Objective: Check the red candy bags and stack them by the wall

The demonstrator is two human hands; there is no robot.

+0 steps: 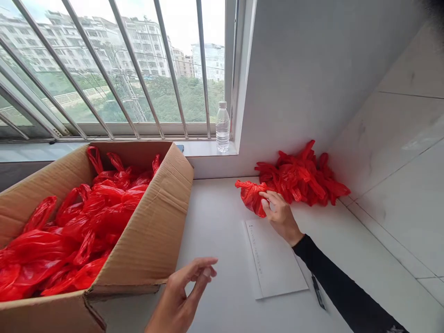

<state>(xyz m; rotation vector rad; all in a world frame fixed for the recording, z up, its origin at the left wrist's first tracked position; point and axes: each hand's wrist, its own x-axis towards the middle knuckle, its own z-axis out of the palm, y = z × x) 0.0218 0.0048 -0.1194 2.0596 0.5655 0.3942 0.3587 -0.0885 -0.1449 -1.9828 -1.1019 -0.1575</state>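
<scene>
My right hand (280,215) has its thumb and fingers on a small knotted red plastic bag (251,196), near the tied top. The bag sits on the white counter just beyond a white notepad (275,259); what it contains cannot be made out. Behind it, a pile of red plastic bags (301,178) lies against the wall. My left hand (182,291) hovers low over the counter with nothing in it, the index finger stretched out and the thumb loosely curved. To its left stands an open cardboard box (156,222) full of tied red plastic bags (104,208).
A black pen (317,292) lies right of the notepad, close to my right sleeve. A clear water bottle (222,127) stands on the window sill (204,149). Metal bars (169,64) cross the window. A tiled wall (398,185) bounds the counter (215,208) on the right.
</scene>
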